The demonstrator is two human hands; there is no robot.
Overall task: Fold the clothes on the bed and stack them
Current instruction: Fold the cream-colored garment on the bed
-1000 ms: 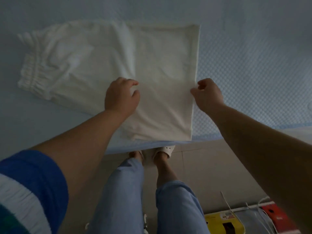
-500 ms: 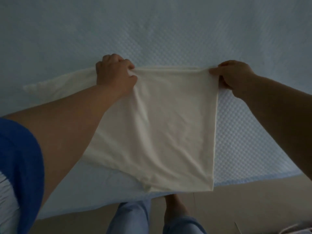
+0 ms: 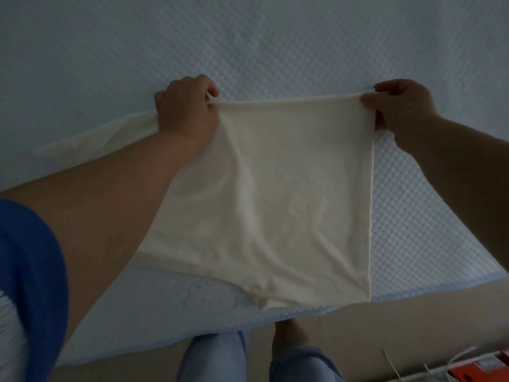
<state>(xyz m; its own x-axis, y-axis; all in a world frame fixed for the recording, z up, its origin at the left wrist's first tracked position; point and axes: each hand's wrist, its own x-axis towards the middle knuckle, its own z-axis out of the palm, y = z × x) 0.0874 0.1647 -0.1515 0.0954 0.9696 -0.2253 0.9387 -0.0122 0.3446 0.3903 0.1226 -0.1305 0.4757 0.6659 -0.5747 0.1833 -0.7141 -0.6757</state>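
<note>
the cream garment (image 3: pixel 275 194) lies across the middle of the frame on the pale blue bed (image 3: pixel 275 45), its lower edge reaching the bed's near edge at lower centre. the left hand (image 3: pixel 187 111), at upper centre-left, has its fingers curled round a bunched corner of the cloth; the grip looks full and closed on the fabric. the right hand (image 3: pixel 399 106), at upper right, pinches the opposite corner between thumb and fingers, a lighter hold. between the two hands the top edge is stretched taut in a straight line. a gathered portion of the garment trails off toward the left of the frame behind the left forearm, lying loosely on the bed.

judging from this, the fold is mid-way and the main risks are about alignment. the right-hand pinch looks thin, so a sharp tug could pull the corner free and let that side collapse into wrinkles. the trailing part at left is not under control; if the held edge is carried over without it being smoothed, it may end up bunched inside the fold and make a lumpy bundle that stacks badly. the lower edge sits right at the bed's border, so dragging the cloth toward the body could slide it off onto the floor (image 3: pixel 399 326).
</note>
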